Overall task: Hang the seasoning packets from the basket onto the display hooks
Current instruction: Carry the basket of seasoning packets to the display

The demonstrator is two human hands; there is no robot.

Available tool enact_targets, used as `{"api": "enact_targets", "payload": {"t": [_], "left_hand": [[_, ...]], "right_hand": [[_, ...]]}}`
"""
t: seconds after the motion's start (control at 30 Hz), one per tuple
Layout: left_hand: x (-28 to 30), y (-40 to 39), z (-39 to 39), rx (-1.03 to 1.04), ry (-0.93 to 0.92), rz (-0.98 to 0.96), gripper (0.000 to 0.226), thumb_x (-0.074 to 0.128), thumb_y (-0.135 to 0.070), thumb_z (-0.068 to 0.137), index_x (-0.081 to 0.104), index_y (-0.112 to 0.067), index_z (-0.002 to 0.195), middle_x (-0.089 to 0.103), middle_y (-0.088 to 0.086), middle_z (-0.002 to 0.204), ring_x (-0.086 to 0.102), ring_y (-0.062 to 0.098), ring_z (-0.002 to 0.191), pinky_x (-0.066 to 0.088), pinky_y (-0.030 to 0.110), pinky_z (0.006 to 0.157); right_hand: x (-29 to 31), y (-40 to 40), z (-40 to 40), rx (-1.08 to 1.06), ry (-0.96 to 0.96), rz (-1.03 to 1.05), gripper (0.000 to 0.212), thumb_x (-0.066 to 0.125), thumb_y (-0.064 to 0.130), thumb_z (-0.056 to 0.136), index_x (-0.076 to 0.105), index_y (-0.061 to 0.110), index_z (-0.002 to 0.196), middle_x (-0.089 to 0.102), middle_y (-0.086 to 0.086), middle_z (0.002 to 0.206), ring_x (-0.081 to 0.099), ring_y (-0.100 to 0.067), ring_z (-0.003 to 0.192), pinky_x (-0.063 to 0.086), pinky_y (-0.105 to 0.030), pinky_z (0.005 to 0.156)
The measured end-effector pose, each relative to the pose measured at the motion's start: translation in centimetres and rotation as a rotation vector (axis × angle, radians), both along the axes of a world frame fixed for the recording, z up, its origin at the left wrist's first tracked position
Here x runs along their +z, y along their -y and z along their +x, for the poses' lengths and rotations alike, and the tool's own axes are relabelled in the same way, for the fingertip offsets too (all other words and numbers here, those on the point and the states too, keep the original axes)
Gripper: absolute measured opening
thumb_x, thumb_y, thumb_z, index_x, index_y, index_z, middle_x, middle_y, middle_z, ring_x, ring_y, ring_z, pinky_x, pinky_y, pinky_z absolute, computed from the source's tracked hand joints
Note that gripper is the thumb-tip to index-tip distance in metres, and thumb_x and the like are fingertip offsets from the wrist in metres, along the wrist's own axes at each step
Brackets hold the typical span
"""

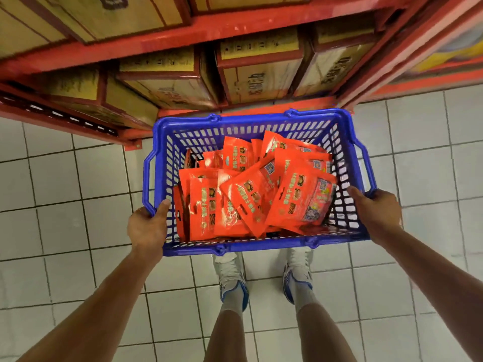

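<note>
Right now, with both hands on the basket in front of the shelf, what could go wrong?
1. The seasoning packets lie in a loose, slanted heap; tilting the blue basket could slide them to one side or over the rim.
2. The left hand and right hand hold only the near corners, so the far end may dip.
3. The basket's far rim is close to the red shelf and could bump it.

This is a shop. A blue plastic shopping basket (261,121) full of red shiny seasoning packets (251,194) is seen. Just behind the basket, red metal shelves (209,30) are stacked with yellow cardboard boxes (261,71). Under the basket, a white tiled floor (78,205) is seen.
</note>
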State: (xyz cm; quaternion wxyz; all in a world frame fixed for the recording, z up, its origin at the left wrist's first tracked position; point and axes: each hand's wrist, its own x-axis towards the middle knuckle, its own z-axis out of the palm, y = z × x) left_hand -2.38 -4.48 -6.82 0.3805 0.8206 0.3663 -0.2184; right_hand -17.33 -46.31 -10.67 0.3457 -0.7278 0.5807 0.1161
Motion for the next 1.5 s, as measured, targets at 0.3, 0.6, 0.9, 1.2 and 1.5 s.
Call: {"api": "enact_targets", "payload": {"t": [0.3, 0.6, 0.9, 1.2, 1.5], "left_hand": [[14.8, 13.2, 2.1, -0.427, 0.083, -0.044, 0.034, 0.074, -0.037, 0.088, 0.071, -0.006, 0.101, 0.076, 0.017, 0.089, 0.075, 0.037, 0.079, 0.062, 0.052, 0.074], [31.7, 33.4, -2.1, -0.792, 0.157, -0.239, 0.047, 0.078, -0.054, 0.061, 0.074, -0.011, 0.081, 0.076, 0.018, 0.084, 0.070, 0.028, 0.070, 0.060, 0.061, 0.072], [49.4, 49.8, -11.9, -1.005, 0.219, -0.445, 0.029, 0.078, -0.017, 0.086, 0.062, -0.013, 0.063, 0.062, -0.007, 0.046, 0.058, 0.007, 0.038, 0.050, 0.027, 0.040], [58.6, 63.6, -15.1, -1.146, 0.189, -0.579, 0.024, 0.073, -0.018, 0.091, 0.063, -0.009, 0.071, 0.064, 0.011, 0.056, 0.060, 0.024, 0.045, 0.057, 0.044, 0.049], [60.6, 84.0, -14.3, -1.172, 0.230, -0.644, 0.026, 0.074, -0.015, 0.089, 0.056, -0.008, 0.071, 0.058, 0.004, 0.050, 0.055, 0.017, 0.041, 0.052, 0.035, 0.043]], "right_hand": [[14.9, 3.6, -14.3, -0.486, 0.078, -0.020, 0.046, 0.074, 0.047, 0.082, 0.062, 0.004, 0.074, 0.064, -0.004, 0.065, 0.057, -0.016, 0.057, 0.039, -0.025, 0.049], [34.8, 8.6, -30.6, -0.946, 0.209, -0.145, 0.038, 0.072, 0.057, 0.064, 0.066, 0.020, 0.070, 0.067, 0.011, 0.067, 0.062, -0.007, 0.059, 0.047, -0.027, 0.062], [52.7, 12.7, -43.2, -1.232, 0.409, -0.266, 0.023, 0.076, 0.047, 0.066, 0.074, 0.025, 0.074, 0.072, 0.014, 0.063, 0.066, -0.001, 0.051, 0.052, -0.025, 0.061], [61.0, 20.8, -47.0, -1.338, 0.493, -0.345, 0.024, 0.076, 0.039, 0.072, 0.070, 0.015, 0.074, 0.074, -0.001, 0.066, 0.070, -0.019, 0.057, 0.058, -0.035, 0.060], [62.6, 37.1, -45.5, -1.439, 0.558, -0.312, 0.025, 0.075, 0.032, 0.077, 0.069, 0.010, 0.086, 0.076, -0.003, 0.070, 0.076, -0.028, 0.067, 0.063, -0.046, 0.065]]}}
